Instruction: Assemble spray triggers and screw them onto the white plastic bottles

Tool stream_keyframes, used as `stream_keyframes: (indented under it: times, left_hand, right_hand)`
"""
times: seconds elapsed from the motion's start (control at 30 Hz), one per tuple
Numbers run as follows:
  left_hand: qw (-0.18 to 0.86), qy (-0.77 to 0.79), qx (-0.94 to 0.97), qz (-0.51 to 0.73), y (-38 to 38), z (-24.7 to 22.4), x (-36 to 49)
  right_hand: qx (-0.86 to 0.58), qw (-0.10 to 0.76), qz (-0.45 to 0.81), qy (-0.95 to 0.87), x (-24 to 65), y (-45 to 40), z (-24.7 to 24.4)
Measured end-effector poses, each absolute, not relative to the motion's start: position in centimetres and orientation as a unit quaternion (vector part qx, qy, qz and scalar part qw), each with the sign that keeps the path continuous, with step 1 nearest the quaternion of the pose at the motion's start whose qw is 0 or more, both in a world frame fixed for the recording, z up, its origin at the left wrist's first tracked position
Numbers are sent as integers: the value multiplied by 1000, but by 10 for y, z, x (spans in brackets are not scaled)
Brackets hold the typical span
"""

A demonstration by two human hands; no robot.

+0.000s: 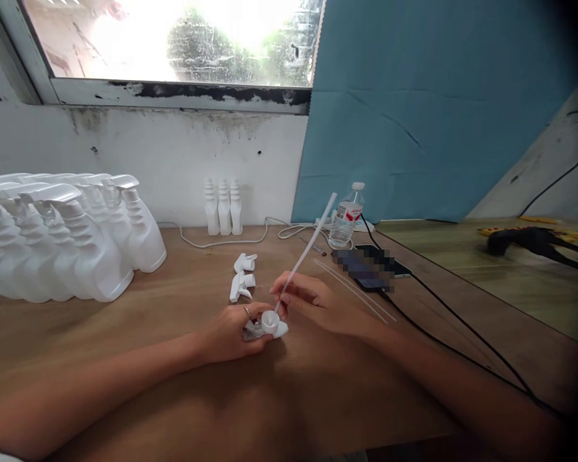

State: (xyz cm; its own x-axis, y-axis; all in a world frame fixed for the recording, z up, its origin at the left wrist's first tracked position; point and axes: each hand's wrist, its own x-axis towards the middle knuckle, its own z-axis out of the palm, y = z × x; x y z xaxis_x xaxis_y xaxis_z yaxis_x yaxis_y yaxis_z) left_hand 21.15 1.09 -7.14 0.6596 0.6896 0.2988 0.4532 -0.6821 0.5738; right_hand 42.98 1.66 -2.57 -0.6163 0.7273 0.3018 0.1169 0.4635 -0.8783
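My left hand (236, 330) is closed around a white spray trigger head (270, 321), its round collar facing up towards me. Between the thumb and fingers of my right hand (313, 301) is a long, thin white tube (311, 242), slanting up to the right. The tube's lower end is by the collar; I cannot tell whether it sits inside. Just beyond my hands, two more white trigger heads (241, 287) lie on the table. To the right of my right hand, several loose thin tubes (356, 290) rest on the wood.
Several white spray bottles (101, 250) stand in rows at the left. Three slim white bottles (224, 208) stand by the wall. At the right are a water bottle (345, 221), two phones (366, 269) and black cables (455, 343). A white cord (221, 244) runs along the back.
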Motion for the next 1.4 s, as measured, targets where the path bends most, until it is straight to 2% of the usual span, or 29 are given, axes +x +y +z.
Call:
stream_keyframes:
  times: [1.0,1.4]
  left_hand:
    - [241,313,883,254,11,-70,211]
    - [248,305,880,268,10,-69,211]
  right_hand:
    - [-271,342,429,-791,426,14,-24]
    - [-268,324,347,-838,427,15,-26]
